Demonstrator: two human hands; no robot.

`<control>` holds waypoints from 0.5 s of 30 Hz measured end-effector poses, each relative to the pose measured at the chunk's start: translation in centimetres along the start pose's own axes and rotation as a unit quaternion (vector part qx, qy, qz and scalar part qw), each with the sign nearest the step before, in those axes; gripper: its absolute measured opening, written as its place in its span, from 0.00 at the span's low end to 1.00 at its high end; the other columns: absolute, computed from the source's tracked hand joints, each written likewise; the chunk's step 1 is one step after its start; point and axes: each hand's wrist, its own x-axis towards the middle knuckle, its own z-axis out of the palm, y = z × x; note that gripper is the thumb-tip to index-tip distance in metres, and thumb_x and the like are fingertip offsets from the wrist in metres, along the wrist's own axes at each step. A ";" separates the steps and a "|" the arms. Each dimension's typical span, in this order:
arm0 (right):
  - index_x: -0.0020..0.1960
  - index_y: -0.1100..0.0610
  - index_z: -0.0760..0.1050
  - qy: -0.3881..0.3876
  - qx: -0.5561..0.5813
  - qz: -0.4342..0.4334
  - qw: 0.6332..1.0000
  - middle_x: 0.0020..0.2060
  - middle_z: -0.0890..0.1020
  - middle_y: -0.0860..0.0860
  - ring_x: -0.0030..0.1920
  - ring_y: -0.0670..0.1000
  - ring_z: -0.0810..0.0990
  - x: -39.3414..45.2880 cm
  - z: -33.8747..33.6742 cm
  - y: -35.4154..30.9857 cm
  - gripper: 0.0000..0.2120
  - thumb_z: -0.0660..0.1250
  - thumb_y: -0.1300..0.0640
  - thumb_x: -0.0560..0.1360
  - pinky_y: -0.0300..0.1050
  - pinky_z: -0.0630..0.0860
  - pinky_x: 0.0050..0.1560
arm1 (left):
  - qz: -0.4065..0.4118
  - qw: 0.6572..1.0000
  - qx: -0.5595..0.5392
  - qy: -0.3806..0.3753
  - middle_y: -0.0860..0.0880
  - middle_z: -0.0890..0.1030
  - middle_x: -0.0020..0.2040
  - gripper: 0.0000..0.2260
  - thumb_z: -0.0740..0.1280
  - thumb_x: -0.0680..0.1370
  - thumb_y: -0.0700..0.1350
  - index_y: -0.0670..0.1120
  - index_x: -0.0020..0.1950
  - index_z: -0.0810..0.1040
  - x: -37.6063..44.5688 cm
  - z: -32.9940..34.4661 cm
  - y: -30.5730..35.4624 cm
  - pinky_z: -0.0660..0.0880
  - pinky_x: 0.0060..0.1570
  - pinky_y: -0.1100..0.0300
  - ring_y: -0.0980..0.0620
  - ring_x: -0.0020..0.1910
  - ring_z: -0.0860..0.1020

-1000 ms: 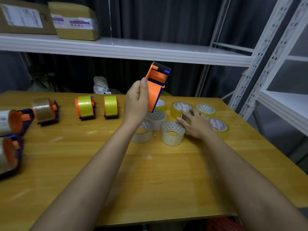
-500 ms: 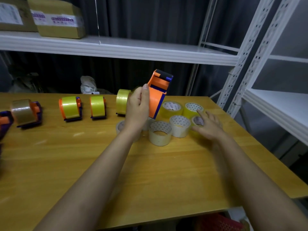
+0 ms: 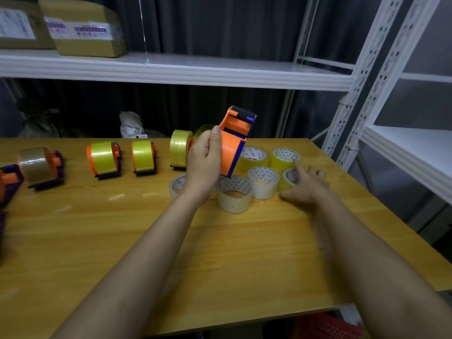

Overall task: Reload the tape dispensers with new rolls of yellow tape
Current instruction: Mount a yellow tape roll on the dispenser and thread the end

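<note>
So the left hand (image 3: 204, 162) is gripping an empty orange plastic tape dispenser with blue trim (image 3: 233, 140), held up tilted above the wooden table (image 3: 220, 253). The right hand (image 3: 305, 184) has slid over from the middle of the pile to its right edge since a second ago, and now rests with fingers spread loosely against a small yellow tape roll lying flat (image 3: 289, 178), not gripping it yet. The view swung right too, so a third loaded yellow dispenser (image 3: 179, 151) shows in the row behind. My guess: that roll's the pick, and grabbing it and seating it in the dispenser comes next
</note>
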 end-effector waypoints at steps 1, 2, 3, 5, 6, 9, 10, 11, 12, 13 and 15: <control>0.78 0.44 0.41 0.010 0.002 0.002 1.000 0.76 0.55 0.57 0.74 0.62 0.51 -0.2 0.1 0.0 0.53 0.73 0.41 0.66 0.61 0.58 0.70 | -0.001 1.000 -0.001 0.000 0.53 0.72 0.31 0.14 0.53 0.84 0.48 0.51 0.39 0.68 0.0 0.0 0.1 0.67 0.29 0.70 0.62 0.28 0.72; 0.78 0.44 0.42 0.024 -0.001 0.002 1.000 0.75 0.56 0.57 0.73 0.62 0.52 -0.5 0.3 0.0 0.53 0.73 0.41 0.66 0.61 0.58 0.70 | -0.001 1.000 -0.001 -0.001 0.53 0.72 0.31 0.14 0.52 0.84 0.48 0.51 0.39 0.68 -0.1 0.0 0.1 0.67 0.29 0.70 0.62 0.28 0.72; 0.78 0.44 0.44 0.042 -0.009 0.003 0.999 0.74 0.57 0.57 0.73 0.62 0.53 -0.7 0.4 0.1 0.53 0.74 0.40 0.65 0.61 0.58 0.69 | 0.000 1.000 -0.001 -0.001 0.53 0.72 0.31 0.14 0.52 0.84 0.49 0.51 0.39 0.68 -0.1 0.0 0.2 0.67 0.29 0.70 0.63 0.28 0.72; 0.78 0.45 0.47 0.089 -0.031 0.004 0.996 0.74 0.58 0.58 0.72 0.62 0.54 -1.2 0.4 0.2 0.52 0.73 0.38 0.64 0.60 0.59 0.68 | 0.001 1.000 -0.001 -0.002 0.53 0.71 0.31 0.15 0.52 0.84 0.49 0.50 0.39 0.68 -0.1 0.0 0.3 0.66 0.28 0.71 0.62 0.28 0.72; 0.78 0.45 0.49 0.112 -0.037 0.003 0.993 0.74 0.57 0.58 0.72 0.62 0.54 -1.5 0.2 0.2 0.51 0.73 0.37 0.64 0.60 0.59 0.68 | 0.002 1.000 -0.001 -0.004 0.53 0.71 0.31 0.15 0.52 0.84 0.49 0.50 0.39 0.68 -0.1 0.0 0.4 0.66 0.28 0.70 0.62 0.28 0.72; 0.76 0.46 0.53 0.185 -0.022 -0.025 0.982 0.75 0.55 0.58 0.72 0.62 0.53 -2.5 -0.6 -0.2 0.47 0.72 0.36 0.64 0.60 0.58 0.69 | 0.001 1.000 -0.003 -0.006 0.53 0.71 0.31 0.15 0.52 0.84 0.49 0.50 0.39 0.68 -0.2 0.1 0.7 0.66 0.29 0.70 0.62 0.28 0.72; 0.76 0.46 0.54 0.202 0.000 -0.039 0.979 0.75 0.55 0.57 0.73 0.62 0.53 -2.8 -0.9 -0.6 0.46 0.71 0.36 0.65 0.60 0.58 0.69 | 0.000 1.000 -0.007 -0.005 0.53 0.71 0.31 0.15 0.52 0.84 0.49 0.50 0.39 0.68 -0.2 0.0 0.9 0.66 0.29 0.70 0.62 0.28 0.72; 0.76 0.46 0.55 0.214 0.030 -0.053 0.975 0.75 0.56 0.57 0.73 0.61 0.52 -3.1 -1.2 -1.1 0.45 0.71 0.36 0.65 0.59 0.58 0.69 | -0.001 1.000 -0.012 -0.004 0.53 0.71 0.31 0.15 0.52 0.84 0.49 0.50 0.39 0.69 -0.3 -0.1 0.9 0.66 0.29 0.71 0.63 0.28 0.72; 0.76 0.46 0.55 0.220 0.068 -0.068 0.971 0.75 0.56 0.56 0.73 0.59 0.52 -3.5 -1.5 -1.7 0.45 0.72 0.37 0.66 0.58 0.58 0.70 | -0.004 1.000 -0.016 -0.003 0.53 0.72 0.31 0.15 0.52 0.84 0.49 0.50 0.39 0.69 -0.3 -0.3 1.0 0.67 0.29 0.71 0.63 0.28 0.72; 0.76 0.45 0.55 0.224 0.109 -0.086 0.965 0.74 0.56 0.55 0.73 0.58 0.51 -3.8 -1.7 -2.4 0.44 0.72 0.38 0.66 0.56 0.58 0.70 | -0.008 1.000 -0.020 -0.004 0.53 0.72 0.32 0.15 0.52 0.84 0.49 0.50 0.40 0.69 -0.4 -0.6 1.1 0.67 0.29 0.71 0.62 0.29 0.72; 0.75 0.44 0.56 0.227 0.189 -0.131 0.946 0.73 0.58 0.54 0.73 0.56 0.52 -4.5 -1.9 -4.1 0.43 0.74 0.41 0.67 0.54 0.59 0.70 | -0.013 1.000 -0.024 0.000 0.52 0.73 0.33 0.14 0.51 0.84 0.50 0.50 0.41 0.70 -0.4 -1.3 1.2 0.68 0.29 0.70 0.62 0.30 0.73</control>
